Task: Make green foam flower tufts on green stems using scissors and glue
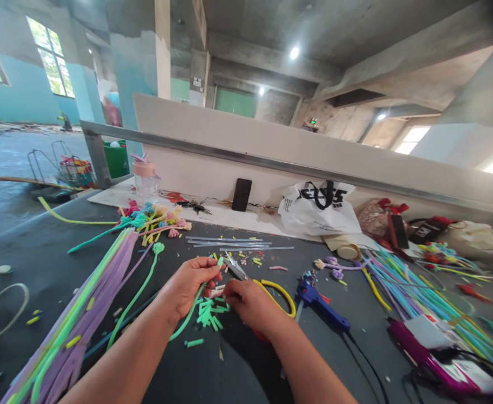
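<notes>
My left hand is closed in a pinch on a green fuzzy pipe cleaner. Its tip sticks up past the fingertips, and its tail hangs down behind the wrist. Close by on the right, my right hand is curled over the yellow-handled scissors. The blades point up and left towards the green tip; the hand partly hides the handles. On the dark tabletop between and below my hands lie short cut green pieces, with a few pale pink ones beside them.
Long purple and green pipe cleaners lie left, beside fuzzy flowers. Clear glue sticks lie ahead. Right of my hands are a blue glue gun with its cord, more pipe cleaners and a magenta device. A phone and white bag stand behind.
</notes>
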The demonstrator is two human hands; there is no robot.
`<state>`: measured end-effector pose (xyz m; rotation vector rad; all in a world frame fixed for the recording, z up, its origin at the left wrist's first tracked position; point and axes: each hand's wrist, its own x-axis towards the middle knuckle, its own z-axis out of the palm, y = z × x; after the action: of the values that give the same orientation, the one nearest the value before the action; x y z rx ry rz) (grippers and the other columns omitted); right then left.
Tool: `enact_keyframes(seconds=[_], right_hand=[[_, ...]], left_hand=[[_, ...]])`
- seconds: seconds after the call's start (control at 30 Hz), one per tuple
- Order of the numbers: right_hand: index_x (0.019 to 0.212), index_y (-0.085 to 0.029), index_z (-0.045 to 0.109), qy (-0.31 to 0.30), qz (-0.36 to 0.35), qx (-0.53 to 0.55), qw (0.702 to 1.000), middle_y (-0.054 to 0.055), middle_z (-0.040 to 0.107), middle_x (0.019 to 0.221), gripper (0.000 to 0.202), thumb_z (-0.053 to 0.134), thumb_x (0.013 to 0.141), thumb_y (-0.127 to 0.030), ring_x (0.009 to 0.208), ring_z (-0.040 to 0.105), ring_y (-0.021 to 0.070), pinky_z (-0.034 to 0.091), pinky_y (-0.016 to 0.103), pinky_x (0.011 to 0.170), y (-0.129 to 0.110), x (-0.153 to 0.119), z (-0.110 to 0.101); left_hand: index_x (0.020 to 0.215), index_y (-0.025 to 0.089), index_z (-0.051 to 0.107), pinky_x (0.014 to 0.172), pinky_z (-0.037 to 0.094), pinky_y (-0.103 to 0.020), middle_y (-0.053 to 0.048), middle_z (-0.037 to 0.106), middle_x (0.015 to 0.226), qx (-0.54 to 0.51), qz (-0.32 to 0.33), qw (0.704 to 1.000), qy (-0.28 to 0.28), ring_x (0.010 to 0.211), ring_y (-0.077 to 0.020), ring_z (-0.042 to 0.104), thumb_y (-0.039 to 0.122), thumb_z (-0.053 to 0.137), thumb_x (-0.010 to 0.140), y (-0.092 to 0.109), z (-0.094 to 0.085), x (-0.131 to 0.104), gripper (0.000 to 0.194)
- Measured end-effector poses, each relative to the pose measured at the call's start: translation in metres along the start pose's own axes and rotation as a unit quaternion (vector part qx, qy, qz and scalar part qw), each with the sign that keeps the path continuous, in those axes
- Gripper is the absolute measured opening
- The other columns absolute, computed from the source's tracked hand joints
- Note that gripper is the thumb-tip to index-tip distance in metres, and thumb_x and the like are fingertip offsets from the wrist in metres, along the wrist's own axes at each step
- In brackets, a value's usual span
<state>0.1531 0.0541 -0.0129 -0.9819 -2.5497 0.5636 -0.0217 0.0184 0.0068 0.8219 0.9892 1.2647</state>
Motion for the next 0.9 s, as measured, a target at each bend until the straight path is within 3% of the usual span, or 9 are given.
enact_keyframes(seconds=[0.13, 0.3, 0.4, 0.53, 0.67, 0.9], right_hand=[[0.075, -0.022, 0.064, 0.007, -0.007, 0.035, 0.999, -0.001, 0.062, 0.066, 0.012, 0.056, 0.073, -0.013, 0.059, 0.052, 0.0132, 0.032, 0.022, 0.054, -0.001, -0.002, -0.002], [0.070, -0.022, 0.064, 0.030, -0.011, 0.112, 0.993, -0.002, 0.061, 0.065, 0.012, 0.057, 0.071, -0.012, 0.059, 0.051, 0.0128, 0.035, 0.023, 0.057, -0.002, 0.000, -0.003], [0.078, -0.021, 0.063, 0.077, 0.007, 0.180, 0.981, -0.001, 0.061, 0.070, 0.013, 0.053, 0.076, -0.014, 0.063, 0.052, 0.0133, 0.037, 0.024, 0.059, -0.001, 0.002, -0.004], [0.100, -0.021, 0.058, 0.128, 0.036, 0.292, 0.947, 0.001, 0.061, 0.076, 0.020, 0.050, 0.083, -0.029, 0.068, 0.055, 0.0142, 0.041, 0.025, 0.061, -0.003, 0.005, -0.005], [0.083, -0.019, 0.062, 0.147, 0.060, 0.363, 0.918, -0.001, 0.060, 0.071, 0.013, 0.060, 0.076, -0.031, 0.066, 0.054, 0.0139, 0.041, 0.026, 0.064, -0.006, 0.006, -0.004], [0.064, -0.019, 0.058, 0.180, 0.100, 0.411, 0.888, -0.003, 0.055, 0.058, 0.016, 0.068, 0.068, -0.032, 0.055, 0.047, 0.0118, 0.036, 0.023, 0.053, -0.009, 0.005, -0.002]], left_hand=[[0.077, 0.013, 0.061, 0.044, 0.037, -0.018, 0.000, 0.057, 0.063, -0.017, -0.036, 0.999, -0.013, 0.051, -0.0072, 0.049, 0.027, 0.073, 0.063, 0.000, 0.002, -0.002, 0.024], [0.077, 0.011, 0.062, 0.047, 0.038, -0.017, -0.001, 0.059, 0.064, -0.027, -0.034, 0.998, -0.043, 0.054, -0.0070, 0.050, 0.022, 0.070, 0.066, -0.001, 0.004, -0.003, 0.017], [0.073, 0.011, 0.062, 0.046, 0.035, -0.017, -0.002, 0.060, 0.064, -0.021, -0.033, 0.998, -0.051, 0.053, -0.0070, 0.050, 0.022, 0.070, 0.065, -0.002, 0.006, -0.003, 0.016], [0.069, 0.011, 0.060, 0.043, 0.031, -0.017, -0.001, 0.058, 0.062, 0.005, -0.053, 0.996, -0.072, 0.049, -0.0057, 0.047, 0.028, 0.071, 0.064, -0.004, 0.010, -0.005, 0.020], [0.068, 0.011, 0.060, 0.040, 0.026, -0.016, -0.001, 0.057, 0.060, 0.039, -0.059, 0.993, -0.096, 0.045, -0.0041, 0.043, 0.033, 0.070, 0.065, -0.008, 0.012, -0.007, 0.024], [0.064, 0.011, 0.058, 0.039, 0.020, -0.017, 0.000, 0.056, 0.059, 0.078, -0.034, 0.993, -0.079, 0.043, -0.0029, 0.038, 0.039, 0.071, 0.064, -0.010, 0.015, -0.007, 0.030]])
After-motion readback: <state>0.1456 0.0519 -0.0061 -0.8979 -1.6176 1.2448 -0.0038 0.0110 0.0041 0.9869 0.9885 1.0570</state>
